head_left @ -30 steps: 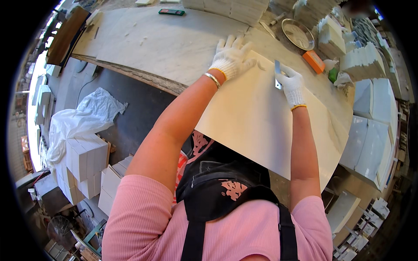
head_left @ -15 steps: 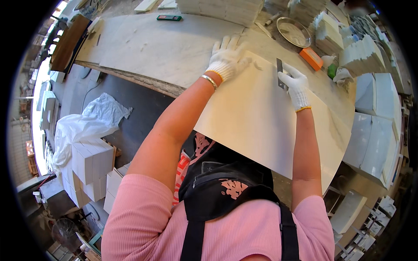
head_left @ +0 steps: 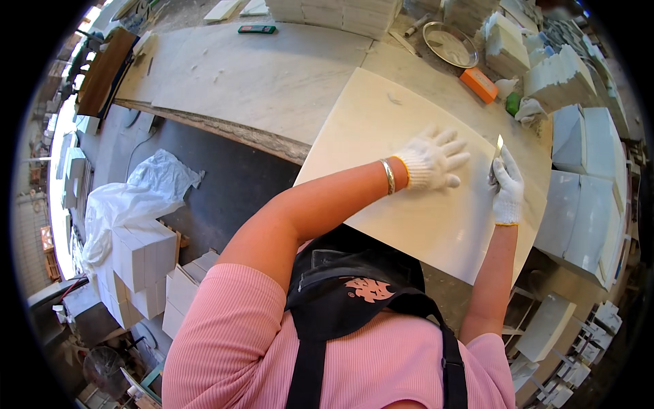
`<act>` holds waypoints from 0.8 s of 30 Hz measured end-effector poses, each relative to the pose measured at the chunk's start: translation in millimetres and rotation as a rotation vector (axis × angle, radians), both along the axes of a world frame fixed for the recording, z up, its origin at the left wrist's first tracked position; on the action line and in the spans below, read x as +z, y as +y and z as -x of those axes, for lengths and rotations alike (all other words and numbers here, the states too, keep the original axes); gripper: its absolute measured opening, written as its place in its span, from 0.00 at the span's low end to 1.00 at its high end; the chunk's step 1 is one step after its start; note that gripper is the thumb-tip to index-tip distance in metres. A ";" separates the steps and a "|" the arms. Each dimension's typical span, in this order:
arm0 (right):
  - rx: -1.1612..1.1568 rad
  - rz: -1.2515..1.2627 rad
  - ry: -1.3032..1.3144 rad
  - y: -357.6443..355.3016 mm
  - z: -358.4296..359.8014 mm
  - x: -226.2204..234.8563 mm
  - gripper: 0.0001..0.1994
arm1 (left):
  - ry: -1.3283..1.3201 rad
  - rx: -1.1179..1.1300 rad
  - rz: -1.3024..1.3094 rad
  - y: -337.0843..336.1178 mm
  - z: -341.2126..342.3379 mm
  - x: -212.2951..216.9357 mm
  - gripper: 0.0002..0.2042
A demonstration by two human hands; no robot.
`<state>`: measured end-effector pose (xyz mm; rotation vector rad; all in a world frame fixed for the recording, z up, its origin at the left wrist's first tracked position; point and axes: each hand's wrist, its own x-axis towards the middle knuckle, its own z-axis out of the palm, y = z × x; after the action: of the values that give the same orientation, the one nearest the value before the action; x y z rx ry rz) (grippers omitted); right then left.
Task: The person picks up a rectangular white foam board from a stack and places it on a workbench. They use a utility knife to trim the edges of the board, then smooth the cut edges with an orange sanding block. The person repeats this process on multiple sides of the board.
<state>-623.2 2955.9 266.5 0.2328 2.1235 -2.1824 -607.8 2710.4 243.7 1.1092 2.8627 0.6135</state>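
A large, glossy cream-coloured slab (head_left: 361, 123) lies on the worktable in front of me, its near edge close to my apron. My left hand (head_left: 436, 160), in a white knit glove, rests over the middle of the slab with its fingers spread and nothing in them. Near the slab's right side, my gloved right hand (head_left: 506, 187) grips a flat metal scraper blade (head_left: 499, 144). The blade points away from me and catches the light, with its lower part hidden by the fingers.
The pale stone tabletop (head_left: 225, 75) extends left to a rough edge (head_left: 225, 129). Farther back are a green box cutter-sized case (head_left: 257, 29), a round metal dish (head_left: 449, 44), an orange box (head_left: 479, 85) and stacked white tiles (head_left: 334, 13). White boxes (head_left: 143, 252) stand at the left.
My left hand has slid from the slab's far corner toward the right and nearer, uncovering that corner. My right hand has moved right and nearer, and the blade has turned in it.
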 end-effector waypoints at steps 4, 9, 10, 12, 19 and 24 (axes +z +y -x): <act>0.103 -0.130 -0.035 0.7 2.2 7.9 0.26 | -0.042 0.583 0.292 -117.8 43.4 0.1 0.34; 0.287 -0.198 -0.081 -38.7 26.6 21.5 0.25 | 0.012 1.129 0.400 -234.8 24.0 10.5 0.37; 0.314 -0.238 -0.107 -48.8 33.8 24.9 0.25 | 0.014 1.084 0.359 -226.8 22.4 13.2 0.37; 0.370 -0.316 -0.158 -71.3 48.5 30.8 0.24 | 0.044 0.993 0.310 -209.1 16.7 10.7 0.37; 0.542 -0.469 -0.312 -97.0 95.9 43.7 0.21 | 0.043 0.767 0.155 -154.1 -10.4 -10.2 0.37; 0.583 -0.420 -0.425 -92.5 118.9 32.4 0.18 | 0.070 0.769 0.113 -154.3 -11.5 -18.1 0.37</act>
<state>-742.1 2863.4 298.9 0.0748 2.0350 -1.2394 -596.2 2556.1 225.5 -0.0290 3.2772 0.4006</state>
